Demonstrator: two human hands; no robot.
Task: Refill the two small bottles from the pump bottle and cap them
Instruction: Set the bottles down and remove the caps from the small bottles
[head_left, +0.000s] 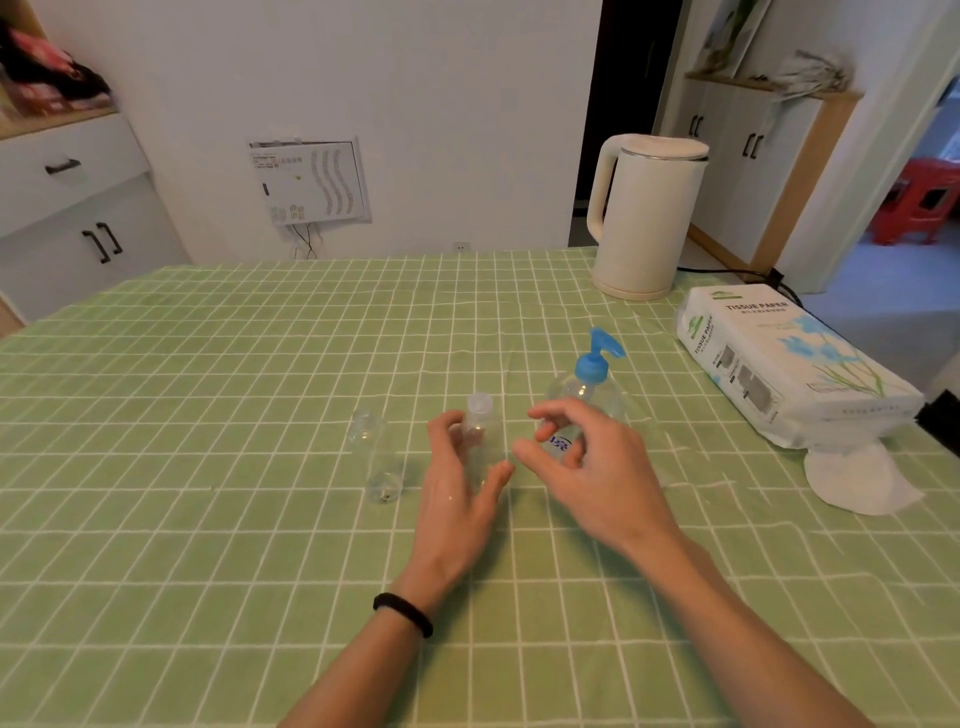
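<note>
While your left hand (457, 483) and right hand (587, 457) are hovering, fingers apart and empty, you are probably preparing to uncap the bottle (478, 415) beside your left fingers.

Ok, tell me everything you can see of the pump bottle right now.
The pump bottle looks like clear plastic, with a rounded body and a blue pump head whose nozzle points right. It stands upright on the green checked tablecloth, just right of the capped small bottle. Some blue print shows low on its front. The right hand, fingers loosely curled, is in front of it and hides its lower half. Whether the hand touches the bottle cannot be told, nor can the liquid level.
</note>
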